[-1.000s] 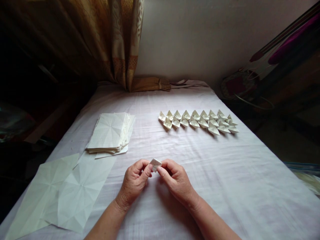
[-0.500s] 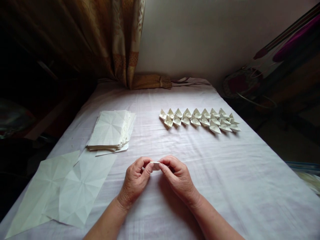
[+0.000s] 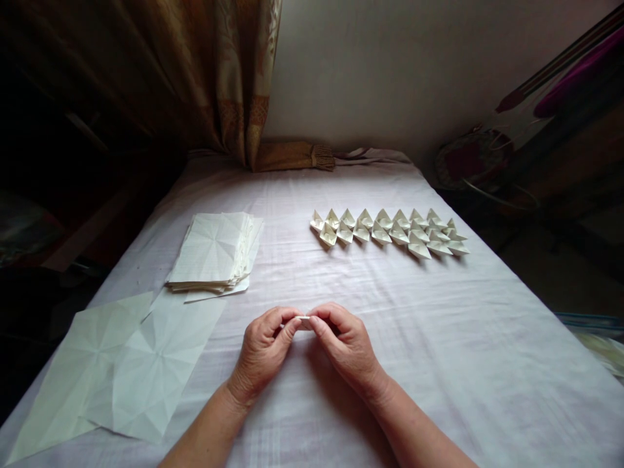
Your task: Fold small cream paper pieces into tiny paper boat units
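Between my two hands I pinch a small folded piece of white paper [image 3: 305,323], held just above the sheet-covered surface. My left hand [image 3: 266,344] is closed on its left end, thumb in front and fingers behind. On the right end, my right hand [image 3: 344,341] grips in the same way. Much of the paper is hidden by the thumbs and fingers. Beyond my right hand stand several folded paper boats [image 3: 383,227] in staggered rows. A stack of creased white paper [image 3: 209,250] lies farther off to the left.
Two creased loose sheets [image 3: 158,357] overlap at the front left. The pale bedsheet [image 3: 439,364] has light wrinkles. At the back, a gold-brown curtain [image 3: 238,97] hangs down to the surface beside a brown fringed cloth [image 3: 292,156]. Dark clutter surrounds both sides.
My thumbs have come slightly closer together on the folded paper, which now shows a little less between them. The boats and stack look the same; the view has shifted slightly.
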Motion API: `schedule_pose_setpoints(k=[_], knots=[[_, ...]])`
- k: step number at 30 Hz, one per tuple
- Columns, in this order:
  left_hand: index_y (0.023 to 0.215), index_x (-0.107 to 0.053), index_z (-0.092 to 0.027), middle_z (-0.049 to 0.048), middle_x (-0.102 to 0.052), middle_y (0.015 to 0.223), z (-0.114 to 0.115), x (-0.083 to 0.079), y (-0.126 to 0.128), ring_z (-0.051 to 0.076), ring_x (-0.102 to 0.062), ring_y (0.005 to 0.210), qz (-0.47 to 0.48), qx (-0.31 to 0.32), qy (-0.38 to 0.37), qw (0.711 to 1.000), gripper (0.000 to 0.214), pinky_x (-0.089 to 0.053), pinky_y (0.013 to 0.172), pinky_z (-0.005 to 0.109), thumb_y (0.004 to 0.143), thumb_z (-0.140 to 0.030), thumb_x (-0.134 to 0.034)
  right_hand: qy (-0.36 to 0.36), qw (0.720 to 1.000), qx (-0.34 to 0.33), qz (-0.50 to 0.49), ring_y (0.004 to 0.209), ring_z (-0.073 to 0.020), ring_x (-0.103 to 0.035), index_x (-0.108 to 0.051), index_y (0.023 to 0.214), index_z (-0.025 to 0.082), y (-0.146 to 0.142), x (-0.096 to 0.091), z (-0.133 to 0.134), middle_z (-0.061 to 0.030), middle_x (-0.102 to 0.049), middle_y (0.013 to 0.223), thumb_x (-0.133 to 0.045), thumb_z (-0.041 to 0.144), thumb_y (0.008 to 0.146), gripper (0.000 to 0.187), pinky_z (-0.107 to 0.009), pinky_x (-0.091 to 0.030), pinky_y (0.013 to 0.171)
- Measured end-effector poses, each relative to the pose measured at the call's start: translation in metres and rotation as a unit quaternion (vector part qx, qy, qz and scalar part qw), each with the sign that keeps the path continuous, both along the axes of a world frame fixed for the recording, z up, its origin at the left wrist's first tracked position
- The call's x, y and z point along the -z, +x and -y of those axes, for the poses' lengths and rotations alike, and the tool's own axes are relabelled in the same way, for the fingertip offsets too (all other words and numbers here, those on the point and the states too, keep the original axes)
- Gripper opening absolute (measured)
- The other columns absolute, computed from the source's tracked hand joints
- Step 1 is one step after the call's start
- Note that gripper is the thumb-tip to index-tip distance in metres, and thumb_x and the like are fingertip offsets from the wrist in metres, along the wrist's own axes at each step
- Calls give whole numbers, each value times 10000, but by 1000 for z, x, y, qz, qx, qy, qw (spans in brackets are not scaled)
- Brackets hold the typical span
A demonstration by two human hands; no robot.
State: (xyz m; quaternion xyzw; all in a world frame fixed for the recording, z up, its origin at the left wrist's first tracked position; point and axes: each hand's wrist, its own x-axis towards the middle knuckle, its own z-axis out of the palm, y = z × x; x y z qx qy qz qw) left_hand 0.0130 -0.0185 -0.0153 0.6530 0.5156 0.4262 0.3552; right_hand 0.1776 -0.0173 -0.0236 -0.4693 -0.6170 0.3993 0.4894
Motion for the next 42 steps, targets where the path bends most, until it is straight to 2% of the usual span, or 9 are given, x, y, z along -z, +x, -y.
schedule_pose_setpoints(k=[5, 9, 14, 18, 22, 27, 33, 42], knots=[[866, -722, -187, 40, -740, 817, 0, 2, -1, 162, -680, 749, -10, -3, 5, 1000, 158, -526, 727, 236, 881, -286, -601, -8, 1000, -7, -2, 673, -139, -618, -681, 792, 194, 0, 0, 0, -16, -679, 730, -581, 274, 888, 160, -240, -479, 638], [893, -730, -190, 55, -748, 846, 1, 2, -1, 175, -687, 766, -17, 5, -5, 1000, 184, -537, 746, 257, 889, -309, -590, -9, 1000, 13, 8, 665, -140, -612, -676, 774, 198, -1, 2, 0, -14, -673, 713, -585, 267, 880, 155, -241, -472, 623], [891, -729, -193, 54, -746, 844, 1, 2, 1, 176, -685, 771, -13, 10, -14, 1000, 190, -536, 759, 262, 889, -314, -583, 26, 999, 36, 31, 649, -140, -600, -658, 760, 207, -2, 2, 2, -12, -658, 697, -587, 255, 886, 152, -251, -460, 611], [919, -707, -184, 53, -734, 854, 2, 0, 0, 169, -674, 770, 0, 17, -44, 999, 210, -528, 694, 237, 889, -337, -566, 51, 997, 43, 50, 666, -148, -599, -653, 777, 211, -3, 0, 3, -20, -658, 709, -568, 258, 909, 165, -262, -455, 617], [894, -662, -176, 30, -682, 770, 2, -2, -1, 139, -618, 668, -7, 19, -67, 998, 240, -493, 610, 212, 900, -378, -532, 72, 995, 39, 54, 658, -144, -591, -649, 787, 211, -2, 0, 3, -17, -652, 712, -559, 239, 919, 162, -260, -449, 605], [821, -643, -176, 21, -636, 722, 1, 1, -2, 142, -590, 668, -24, 20, -58, 998, 243, -469, 602, 211, 905, -368, -520, 86, 994, 32, 56, 664, -141, -587, -638, 793, 210, -2, 1, 2, -11, -642, 712, -565, 220, 916, 144, -256, -450, 610], [816, -650, -182, 15, -632, 717, 1, 2, -2, 141, -581, 668, -10, 15, -56, 998, 232, -466, 617, 213, 899, -367, -538, 58, 997, 24, 48, 653, -142, -596, -649, 782, 211, -3, 1, 2, -15, -652, 711, -557, 246, 912, 163, -255, -459, 601], [794, -600, -198, -5, -588, 686, 3, -2, 0, 133, -569, 646, -50, 21, -3, 999, 208, -452, 626, 223, 924, -315, -487, 57, 995, 1, 78, 625, -130, -585, -635, 769, 207, -2, 2, 2, -11, -640, 679, -502, 261, 938, 222, -238, -447, 594]])
